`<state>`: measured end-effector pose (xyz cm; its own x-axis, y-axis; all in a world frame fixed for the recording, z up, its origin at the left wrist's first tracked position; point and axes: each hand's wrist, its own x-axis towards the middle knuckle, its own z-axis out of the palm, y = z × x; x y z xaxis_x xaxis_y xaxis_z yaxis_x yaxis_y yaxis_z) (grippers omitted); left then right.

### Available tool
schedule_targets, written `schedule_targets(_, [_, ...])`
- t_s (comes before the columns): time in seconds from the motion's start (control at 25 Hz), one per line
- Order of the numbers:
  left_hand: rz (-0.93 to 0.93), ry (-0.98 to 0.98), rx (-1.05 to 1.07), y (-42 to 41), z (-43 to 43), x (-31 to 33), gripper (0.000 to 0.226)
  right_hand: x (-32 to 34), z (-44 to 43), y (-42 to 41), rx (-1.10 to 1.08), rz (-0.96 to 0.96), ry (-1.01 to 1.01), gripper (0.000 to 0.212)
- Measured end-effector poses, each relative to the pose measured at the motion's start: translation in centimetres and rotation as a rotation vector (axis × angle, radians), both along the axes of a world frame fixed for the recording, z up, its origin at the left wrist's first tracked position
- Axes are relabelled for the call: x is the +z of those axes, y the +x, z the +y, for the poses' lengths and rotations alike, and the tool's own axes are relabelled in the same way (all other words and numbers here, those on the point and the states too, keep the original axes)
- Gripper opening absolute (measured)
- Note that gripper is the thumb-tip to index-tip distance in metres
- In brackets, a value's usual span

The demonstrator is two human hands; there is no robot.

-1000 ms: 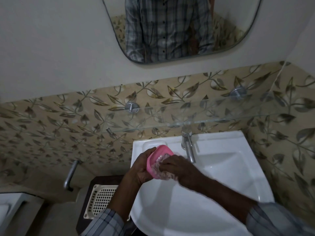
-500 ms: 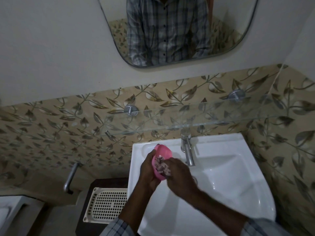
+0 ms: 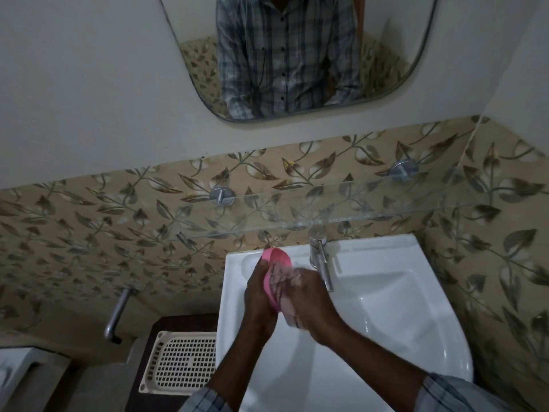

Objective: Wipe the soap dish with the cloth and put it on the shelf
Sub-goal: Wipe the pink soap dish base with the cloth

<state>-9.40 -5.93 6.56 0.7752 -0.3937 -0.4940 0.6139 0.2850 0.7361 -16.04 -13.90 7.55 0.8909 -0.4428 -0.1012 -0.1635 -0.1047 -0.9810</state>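
Observation:
A pink soap dish (image 3: pixel 276 258) is held on edge over the white sink (image 3: pixel 395 316), its hollow side turned to the right. My left hand (image 3: pixel 260 295) grips it from the left. My right hand (image 3: pixel 312 301) holds a pale patterned cloth (image 3: pixel 286 282) and presses it against the inside of the dish. The glass shelf (image 3: pixel 341 214) runs along the tiled wall just above the sink, with nothing on it.
A chrome tap (image 3: pixel 320 260) stands right of the dish, close to my right hand. A white perforated basket (image 3: pixel 181 361) sits left of the sink on a dark stand. A metal handle (image 3: pixel 116 315) sticks out of the wall farther left. A mirror (image 3: pixel 297 55) hangs above.
The dish has been tipped from facing up to standing on edge. My right hand with the cloth has moved down along its inner face.

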Motion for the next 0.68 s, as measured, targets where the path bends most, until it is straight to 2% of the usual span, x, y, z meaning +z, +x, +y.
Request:
schedule_targets(0.04, [-0.038, 0.008, 0.002, -0.1, -0.1, 0.0, 0.038, -0.2, 0.0, -0.3, -0.019, 0.028, 0.176, 0.017])
schedule_targets(0.08, [-0.019, 0.009, -0.013, 0.0, 0.1, 0.3, 0.041, -0.2, -0.5, -0.7, 0.019, -0.043, 0.117, 0.017])
schedule_targets(0.2, [0.149, 0.024, -0.153, 1.0, 0.5, 0.9, 0.054, -1.4, -3.8, -2.6, 0.378, -0.404, -0.728, 0.035])
schedule_targets(0.24, [0.165, 0.048, -0.164, 1.0, 0.6, 0.9, 0.056, -1.4, -4.6, -2.7, 0.431, -0.418, -0.869, 0.039])
schedule_targets(0.28, [0.144, 0.065, -0.147, 0.8, 0.5, 0.6, 0.058, -1.5, -4.4, -2.8, 0.421, -0.393, -0.865, 0.038])
schedule_targets(0.32, [0.074, 0.081, -0.107, 0.5, 0.4, 0.1, 0.057, -1.6, -3.5, -2.7, 0.356, -0.338, -0.767, 0.032])
schedule_targets(0.36, [-0.05, 0.098, -0.053, 0.1, 0.2, -0.3, 0.054, -1.1, -2.5, -2.3, 0.248, -0.239, -0.494, 0.025])
schedule_targets(0.48, [-0.478, 0.147, 0.009, -1.9, 0.1, -1.7, 0.052, 1.1, -1.0, -0.6, 0.016, 0.01, 0.615, 0.018])
schedule_targets(0.52, [-0.567, 0.18, -0.004, -2.4, 0.3, -2.1, 0.053, 1.8, -1.5, -0.2, -0.008, 0.052, 0.823, 0.017])
schedule_targets(0.56, [-0.634, 0.218, -0.03, -2.9, 0.5, -2.5, 0.054, 2.4, -2.2, 0.2, 0.002, 0.08, 0.886, 0.017])
schedule_targets(0.6, [-0.688, 0.263, -0.064, -3.2, 0.7, -2.6, 0.055, 3.0, -2.6, 0.3, 0.021, 0.073, 0.838, 0.02])
schedule_targets(0.68, [-0.77, 0.315, -0.129, -3.5, 0.6, -2.2, 0.063, 3.4, -2.4, 0.0, 0.036, 0.018, 0.624, 0.021])
